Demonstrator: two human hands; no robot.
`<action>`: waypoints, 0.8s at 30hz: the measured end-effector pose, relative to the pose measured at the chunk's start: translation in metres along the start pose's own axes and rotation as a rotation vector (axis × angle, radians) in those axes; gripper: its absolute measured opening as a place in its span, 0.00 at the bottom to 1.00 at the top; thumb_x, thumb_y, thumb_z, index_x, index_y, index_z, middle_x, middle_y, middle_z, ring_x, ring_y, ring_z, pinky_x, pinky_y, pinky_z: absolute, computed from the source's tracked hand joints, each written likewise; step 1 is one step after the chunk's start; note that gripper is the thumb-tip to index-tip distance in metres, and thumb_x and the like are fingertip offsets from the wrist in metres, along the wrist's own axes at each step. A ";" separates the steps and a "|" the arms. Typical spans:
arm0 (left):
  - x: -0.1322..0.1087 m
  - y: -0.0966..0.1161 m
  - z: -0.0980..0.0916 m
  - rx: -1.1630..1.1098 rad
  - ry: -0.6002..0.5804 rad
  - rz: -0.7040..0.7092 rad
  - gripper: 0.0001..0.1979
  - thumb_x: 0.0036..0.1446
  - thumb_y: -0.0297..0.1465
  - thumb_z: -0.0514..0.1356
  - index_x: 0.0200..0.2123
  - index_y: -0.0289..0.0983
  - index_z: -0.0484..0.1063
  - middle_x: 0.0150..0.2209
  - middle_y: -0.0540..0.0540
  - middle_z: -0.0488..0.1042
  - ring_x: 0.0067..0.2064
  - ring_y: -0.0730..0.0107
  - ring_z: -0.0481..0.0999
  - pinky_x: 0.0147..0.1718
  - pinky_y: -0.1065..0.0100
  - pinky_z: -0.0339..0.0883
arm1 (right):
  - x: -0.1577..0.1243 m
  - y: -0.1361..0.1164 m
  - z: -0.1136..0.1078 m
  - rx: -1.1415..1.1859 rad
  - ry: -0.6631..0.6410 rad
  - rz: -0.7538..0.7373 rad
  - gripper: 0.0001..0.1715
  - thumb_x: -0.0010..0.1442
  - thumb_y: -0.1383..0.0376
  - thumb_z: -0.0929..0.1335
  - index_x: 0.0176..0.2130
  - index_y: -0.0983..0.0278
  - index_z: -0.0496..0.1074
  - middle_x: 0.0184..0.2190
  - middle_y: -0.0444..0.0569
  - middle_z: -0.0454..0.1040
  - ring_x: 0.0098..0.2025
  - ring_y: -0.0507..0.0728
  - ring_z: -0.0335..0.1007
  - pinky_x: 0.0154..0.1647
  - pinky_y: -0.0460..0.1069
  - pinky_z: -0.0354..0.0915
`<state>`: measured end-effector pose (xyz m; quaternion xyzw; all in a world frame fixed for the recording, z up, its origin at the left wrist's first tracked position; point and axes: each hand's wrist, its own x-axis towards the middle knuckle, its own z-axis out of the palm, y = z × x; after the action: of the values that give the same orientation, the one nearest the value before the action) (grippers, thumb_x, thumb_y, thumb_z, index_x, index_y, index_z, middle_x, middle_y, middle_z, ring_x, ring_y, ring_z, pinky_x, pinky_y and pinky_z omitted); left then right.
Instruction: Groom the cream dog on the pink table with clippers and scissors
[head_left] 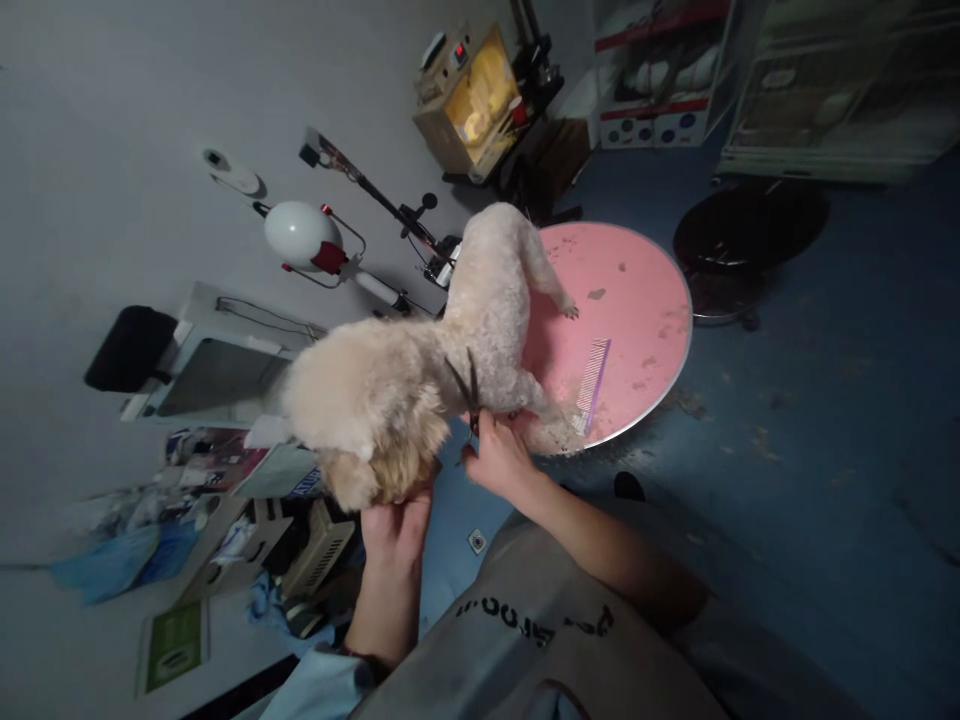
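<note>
- Dog (450, 340): cream, curly coat, standing on the round pink desk (637, 290), head toward the person.
- Left hand (397, 525): cupped under the dog's muzzle, fingers closed on the chin fur, holding the head up.
- Right hand (499, 460): clamped on scissors (469, 385); blades parted, tips against the fur at the dog's chest.
- Comb (592, 385): purple-spined, lying flat on the desk beside the dog's front paw, near the desk edge.
- Fur clippings scattered on the desk.

Your left hand (396, 527) hides the dog's (420, 370) chin, and its fur covers your fingertips. The scissors' (466, 390) handles vanish inside your right hand (499, 462). Clutter at the near left is too blurred to identify.
</note>
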<state>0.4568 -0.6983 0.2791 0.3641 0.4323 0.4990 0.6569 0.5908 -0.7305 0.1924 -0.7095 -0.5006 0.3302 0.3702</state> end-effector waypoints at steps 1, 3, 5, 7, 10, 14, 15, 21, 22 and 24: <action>0.000 -0.001 0.000 -0.021 0.014 0.012 0.07 0.63 0.38 0.60 0.38 0.42 0.75 0.36 0.49 0.77 0.37 0.72 0.76 0.36 0.71 0.75 | 0.000 0.001 -0.001 -0.014 -0.012 0.000 0.21 0.59 0.70 0.64 0.52 0.69 0.64 0.44 0.61 0.77 0.47 0.63 0.76 0.46 0.53 0.67; 0.000 -0.002 0.000 -0.060 0.043 0.030 0.06 0.62 0.36 0.60 0.37 0.41 0.75 0.35 0.49 0.77 0.35 0.73 0.76 0.35 0.72 0.75 | 0.000 0.002 -0.003 -0.045 -0.049 0.004 0.21 0.58 0.74 0.62 0.53 0.69 0.64 0.42 0.61 0.77 0.45 0.62 0.77 0.44 0.53 0.67; 0.000 -0.002 0.001 -0.091 0.077 0.036 0.06 0.63 0.36 0.60 0.37 0.41 0.76 0.35 0.49 0.78 0.35 0.73 0.76 0.35 0.72 0.75 | 0.000 0.004 -0.005 -0.054 -0.055 0.007 0.20 0.60 0.73 0.63 0.52 0.69 0.64 0.42 0.61 0.77 0.45 0.63 0.77 0.44 0.53 0.67; -0.001 -0.003 0.002 -0.107 0.106 0.045 0.07 0.63 0.36 0.59 0.38 0.41 0.76 0.37 0.49 0.78 0.37 0.73 0.77 0.38 0.71 0.76 | 0.000 0.005 -0.007 -0.061 -0.024 0.008 0.18 0.61 0.68 0.64 0.51 0.69 0.64 0.43 0.62 0.77 0.46 0.65 0.77 0.45 0.54 0.67; -0.002 -0.005 0.005 -0.092 0.114 0.062 0.09 0.64 0.39 0.58 0.40 0.43 0.77 0.39 0.48 0.79 0.41 0.71 0.78 0.41 0.69 0.76 | -0.001 0.007 -0.010 -0.101 -0.015 0.006 0.16 0.60 0.69 0.64 0.49 0.69 0.64 0.41 0.61 0.78 0.44 0.65 0.77 0.43 0.54 0.68; -0.005 -0.007 0.009 -0.101 0.151 0.048 0.13 0.68 0.39 0.53 0.42 0.44 0.76 0.39 0.47 0.78 0.43 0.70 0.78 0.42 0.67 0.76 | -0.002 0.009 -0.016 -0.141 -0.050 0.013 0.18 0.59 0.73 0.62 0.50 0.69 0.64 0.39 0.60 0.78 0.43 0.64 0.78 0.42 0.53 0.67; -0.006 -0.008 0.009 -0.105 0.159 0.048 0.13 0.68 0.38 0.52 0.42 0.43 0.76 0.39 0.47 0.78 0.43 0.70 0.78 0.41 0.68 0.76 | -0.002 0.009 -0.018 -0.135 -0.047 0.011 0.17 0.59 0.71 0.63 0.50 0.69 0.64 0.40 0.61 0.78 0.43 0.64 0.78 0.42 0.53 0.68; -0.011 -0.007 0.010 -0.119 0.112 0.055 0.09 0.66 0.36 0.56 0.36 0.43 0.76 0.35 0.50 0.79 0.38 0.72 0.78 0.37 0.73 0.76 | -0.002 0.012 -0.022 -0.163 -0.046 0.028 0.17 0.59 0.72 0.63 0.50 0.69 0.65 0.39 0.61 0.78 0.43 0.64 0.77 0.42 0.53 0.67; -0.011 -0.009 0.010 -0.122 0.113 0.056 0.08 0.65 0.36 0.57 0.36 0.43 0.76 0.36 0.50 0.79 0.38 0.71 0.78 0.37 0.72 0.76 | -0.002 0.013 -0.020 -0.165 -0.040 0.033 0.18 0.59 0.73 0.63 0.50 0.69 0.65 0.38 0.61 0.78 0.42 0.64 0.77 0.42 0.53 0.67; -0.009 -0.017 0.010 -0.117 0.105 0.085 0.06 0.63 0.37 0.60 0.39 0.44 0.76 0.41 0.50 0.79 0.42 0.71 0.78 0.41 0.71 0.76 | -0.001 0.019 -0.016 -0.137 -0.012 0.035 0.18 0.58 0.72 0.64 0.50 0.68 0.66 0.40 0.61 0.78 0.43 0.64 0.77 0.43 0.53 0.67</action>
<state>0.4707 -0.7114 0.2693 0.3165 0.4200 0.5694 0.6318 0.6128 -0.7389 0.1844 -0.7397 -0.5119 0.3059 0.3119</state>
